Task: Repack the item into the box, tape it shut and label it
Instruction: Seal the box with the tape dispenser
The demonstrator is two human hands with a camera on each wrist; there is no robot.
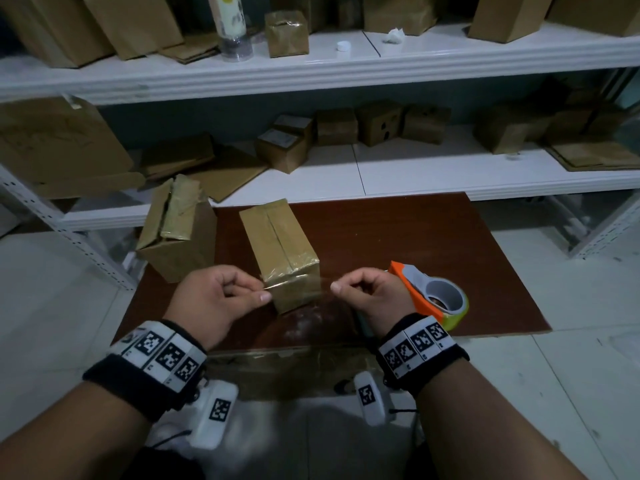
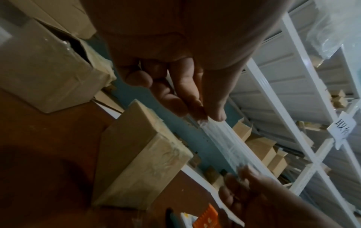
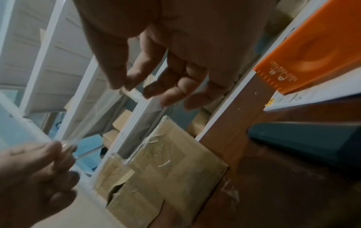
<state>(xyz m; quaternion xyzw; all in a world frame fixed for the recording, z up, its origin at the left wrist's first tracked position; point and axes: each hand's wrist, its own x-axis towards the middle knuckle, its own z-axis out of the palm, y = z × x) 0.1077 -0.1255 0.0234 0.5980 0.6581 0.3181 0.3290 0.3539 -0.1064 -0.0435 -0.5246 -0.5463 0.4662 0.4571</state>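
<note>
Pinched between thumb and forefinger, one end of a clear tape strip (image 1: 298, 285) sits in the left hand (image 1: 214, 299); the right hand (image 1: 372, 294) pinches the other end, the strip stretched between them. Just beyond the strip stands the taped box (image 1: 278, 244) on the brown board (image 1: 415, 237). Right of the right hand lies an orange tape dispenser (image 1: 429, 294).

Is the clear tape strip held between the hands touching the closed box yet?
Apart. The left wrist view shows the tape strip stretched in the air with blue background between it and the box.
</note>
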